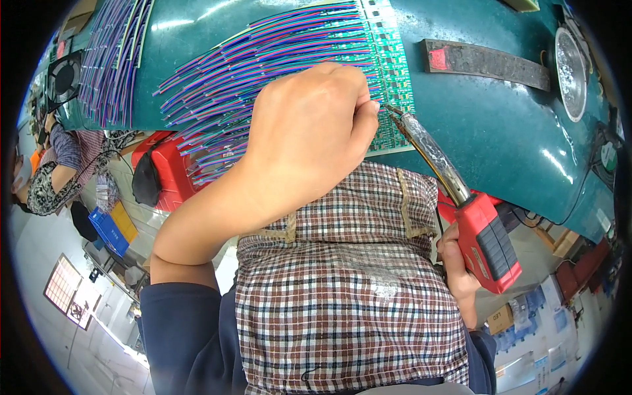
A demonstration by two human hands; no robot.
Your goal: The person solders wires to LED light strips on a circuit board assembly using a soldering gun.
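Metal tip of the red-handled soldering iron point(454, 197), clamped in the right hand point(457, 266), sits so near the left hand point(309, 141), pinching thin coloured wires point(263, 72) at the green circuit strip point(392, 72) mid-frame, that a slip could burn fingertips.

Dark navy sleeves point(178, 329) pushed up past the elbows, with what looks like a red-and-white checked apron point(342, 289).
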